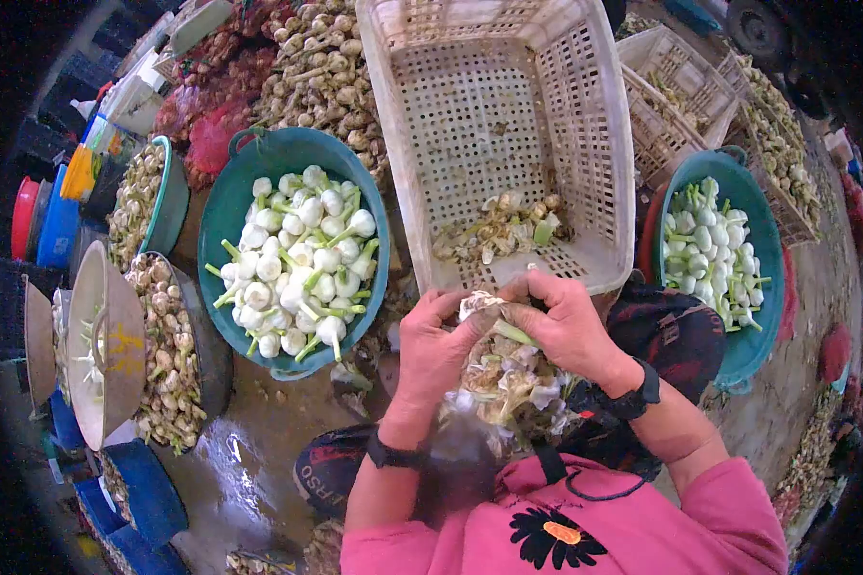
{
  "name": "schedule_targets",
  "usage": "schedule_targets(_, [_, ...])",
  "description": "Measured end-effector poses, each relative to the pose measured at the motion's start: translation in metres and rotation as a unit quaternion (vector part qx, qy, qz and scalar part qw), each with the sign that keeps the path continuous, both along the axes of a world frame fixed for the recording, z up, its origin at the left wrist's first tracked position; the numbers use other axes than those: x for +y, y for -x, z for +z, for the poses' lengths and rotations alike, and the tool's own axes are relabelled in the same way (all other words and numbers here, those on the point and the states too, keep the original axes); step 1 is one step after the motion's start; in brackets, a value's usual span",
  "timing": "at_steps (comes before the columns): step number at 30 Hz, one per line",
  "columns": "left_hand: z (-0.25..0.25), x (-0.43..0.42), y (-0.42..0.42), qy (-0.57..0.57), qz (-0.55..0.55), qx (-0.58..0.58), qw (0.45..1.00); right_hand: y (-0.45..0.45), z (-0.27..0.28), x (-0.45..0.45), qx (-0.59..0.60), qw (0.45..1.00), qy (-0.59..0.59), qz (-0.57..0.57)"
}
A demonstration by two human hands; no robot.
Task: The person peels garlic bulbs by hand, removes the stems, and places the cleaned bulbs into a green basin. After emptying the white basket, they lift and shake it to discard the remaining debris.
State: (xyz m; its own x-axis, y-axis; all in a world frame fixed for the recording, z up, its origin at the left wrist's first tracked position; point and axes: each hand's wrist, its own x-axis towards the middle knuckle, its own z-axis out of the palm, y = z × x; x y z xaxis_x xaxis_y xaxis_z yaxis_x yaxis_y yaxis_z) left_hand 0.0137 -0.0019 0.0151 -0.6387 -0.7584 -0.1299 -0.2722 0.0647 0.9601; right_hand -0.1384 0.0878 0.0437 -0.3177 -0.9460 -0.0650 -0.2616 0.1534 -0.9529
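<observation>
Both of my hands meet over my lap around one garlic bulb (477,305), whose outer skin looks brownish and partly loose. My left hand (438,337) grips it from the left, thumb and fingers closed. From the other side, my right hand (563,318) pinches it with thumb and forefinger, and a pale green stem shows below that thumb. Fingers cover much of the bulb. Beneath the hands lies a heap of papery garlic skins (508,383). Just beyond them stands a white plastic crate (612,172), with skins and small bulbs at its near end.
A green basin (219,192) of clean white garlic stands to the left, and another green basin (775,259) to the right. Unpeeled garlic (321,57) is piled behind. A tub of brownish bulbs (168,355) and a pale round basin (115,359) are at far left.
</observation>
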Motion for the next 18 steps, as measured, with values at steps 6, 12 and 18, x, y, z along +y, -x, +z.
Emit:
schedule_targets(6, [-0.014, 0.003, -0.003, -0.412, 0.024, 0.299, 0.861, -0.001, -0.02, -0.011, -0.463, 0.884, 0.006, -0.061])
schedule_targets(12, [-0.025, 0.002, -0.012, -0.457, -0.042, 0.352, 0.816, -0.009, -0.035, -0.017, -0.622, 0.779, 0.053, -0.066])
schedule_targets(18, [0.006, 0.007, -0.002, -0.356, -0.053, 0.208, 0.909, -0.001, -0.009, -0.013, -0.344, 0.936, -0.017, -0.069])
